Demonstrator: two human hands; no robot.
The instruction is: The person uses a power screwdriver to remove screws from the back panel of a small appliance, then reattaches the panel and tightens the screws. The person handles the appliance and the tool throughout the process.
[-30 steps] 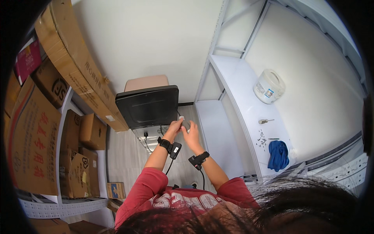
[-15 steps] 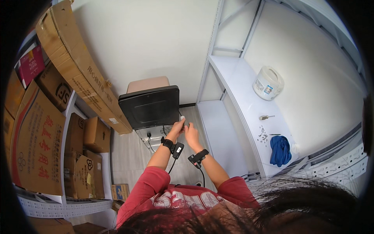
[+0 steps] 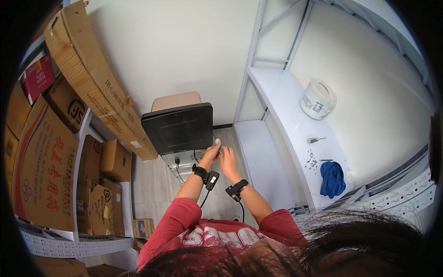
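Both my hands meet just right of an appliance's black panel, close to its lower right corner. My left hand is closed around a small white piece that sticks out above the fingers; its kind is too small to tell. Against it sits my right hand, fingers bent together at the same spot, and what they pinch is mostly hidden. Below the black panel shows the appliance's silvery back, with a black plug-like fitting and a thin cord on it.
On the right, a white shelf carries a white round container, a screwdriver, several small metal bits and a blue cloth bundle. Cardboard boxes fill the left rack; a tall carton leans by the wall.
My hands stay together at the white piece, with only a slight shift of the right hand to the right and down. The things around them have not moved.
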